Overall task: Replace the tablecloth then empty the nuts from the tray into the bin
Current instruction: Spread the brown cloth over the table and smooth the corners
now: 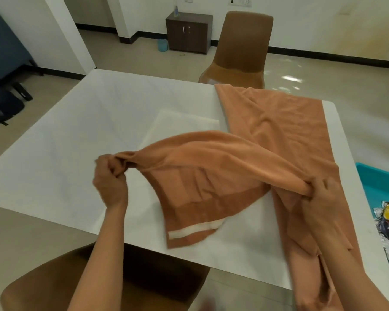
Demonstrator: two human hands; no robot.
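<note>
orange tablecloth [267, 135] | left hand [109, 178], right hand [323, 198] both grip it | blue tray [375, 180] cut off

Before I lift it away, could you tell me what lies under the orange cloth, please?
The white table shows beneath the orange cloth. A folded white cloth runs behind its raised fold; how far is hidden.

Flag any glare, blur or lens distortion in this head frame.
Head view: wide-angle bowing along the white table edges; glare patches on the floor beside the far chair; slight motion blur on the left hand gripping the orange cloth; soft shadow under the cloth, lighting otherwise even; blue tray cropped at the right edge.
</note>
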